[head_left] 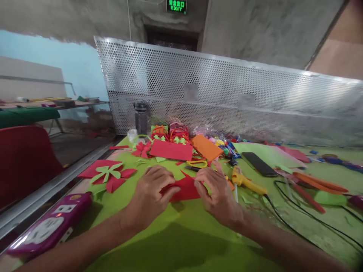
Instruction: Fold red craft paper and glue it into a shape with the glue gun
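Between my two hands, just above the green tabletop (159,241), is a piece of red paper (185,190) with a pointed upper edge. My left hand (154,194) pinches its left end between thumb and fingers. The right end is pinched by my right hand (217,192). Right behind the paper lie scissors with yellow handles (197,164), partly hidden. A yellow glue gun (246,181) rests to the right of my right hand. A flat red sheet (171,150) and an orange sheet (207,147) lie farther back.
On the left are a purple case (51,224) and a green paper flower (106,172) on red paper. A black phone (259,164), orange scissors (320,183) and black cables lie right. A dark bottle (140,118) stands before the perforated metal panel (227,83).
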